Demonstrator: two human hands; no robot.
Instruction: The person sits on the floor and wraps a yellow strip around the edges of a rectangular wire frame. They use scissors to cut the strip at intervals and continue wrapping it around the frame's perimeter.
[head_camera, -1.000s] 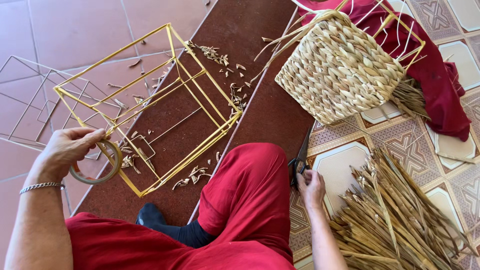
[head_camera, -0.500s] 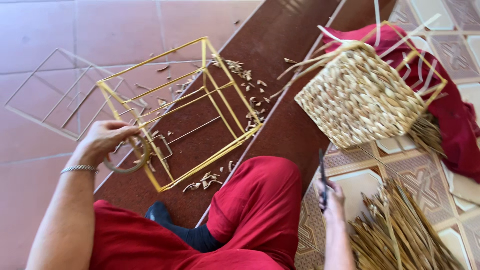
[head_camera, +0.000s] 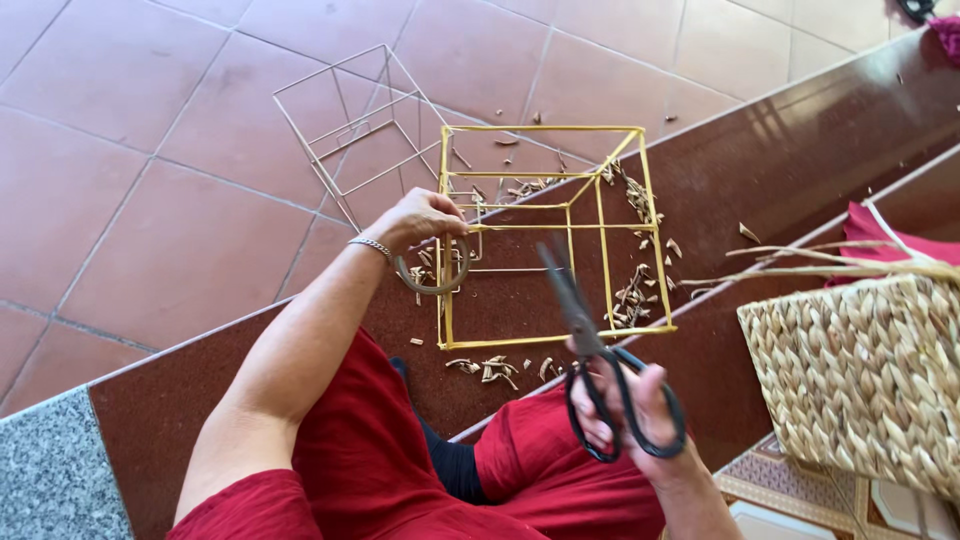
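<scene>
The terracotta tiled floor (head_camera: 150, 200) fills the upper left, and a dark brown polished step (head_camera: 800, 150) runs diagonally across it, with the person in red clothing seated at its near edge. On that step stands a yellow-wrapped wire frame (head_camera: 545, 230), box-shaped and open on all sides, its long bars running away from the person; a bare grey wire frame (head_camera: 350, 130) of similar shape lies just beyond it on the tiles, touching or nearly so at one corner. At the right edge sits a woven basket (head_camera: 860, 380) with loose straw ends sticking up, in front of red cloth. The left hand (head_camera: 425, 222) rests at the yellow frame's near left upright, fingers curled around a roll of tape (head_camera: 433, 270) that hangs against the bar, so the frame lies directly ahead and to the right of this hand, which is the nearer one. The right hand (head_camera: 630, 410) is lower and closer to the body, fingers threaded through the loops of black scissors (head_camera: 590, 340) whose blades point up toward the frame's near bottom bar, apparently together. Small straw scraps (head_camera: 630, 290) are scattered inside and around the frame.
</scene>
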